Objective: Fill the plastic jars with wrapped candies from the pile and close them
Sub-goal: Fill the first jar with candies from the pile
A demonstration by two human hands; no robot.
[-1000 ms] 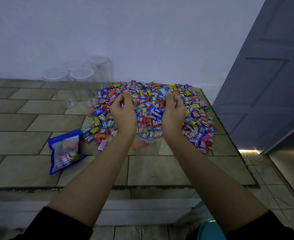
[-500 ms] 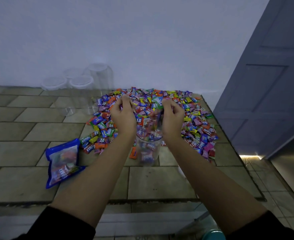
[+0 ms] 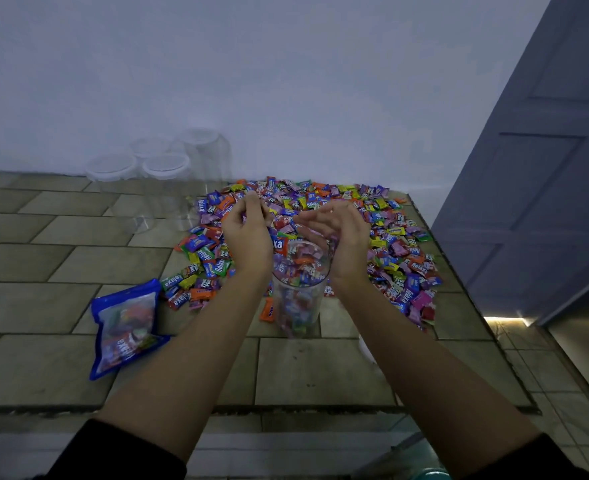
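A clear plastic jar (image 3: 300, 292) stands open in the middle of the tiled table, partly filled with wrapped candies. Behind and around it spreads a big pile of colourful wrapped candies (image 3: 393, 237). My left hand (image 3: 248, 233) hovers just left of the jar's mouth, its fingers curled round a few candies. My right hand (image 3: 338, 233) is at the jar's right rim, fingers stretched loosely leftward over the opening and holding nothing I can see.
Several empty clear jars with white lids (image 3: 163, 178) stand at the back left by the wall. A blue candy bag (image 3: 126, 327) lies at the left. A white lid (image 3: 366, 348) peeks out beside my right forearm. The table's edge (image 3: 466, 306) drops off at the right, near a grey door (image 3: 546, 168).
Both hands have come back from the pile to the jar's mouth. My right hand's fingers have spread open over the jar, and the jar holds more candies than before.
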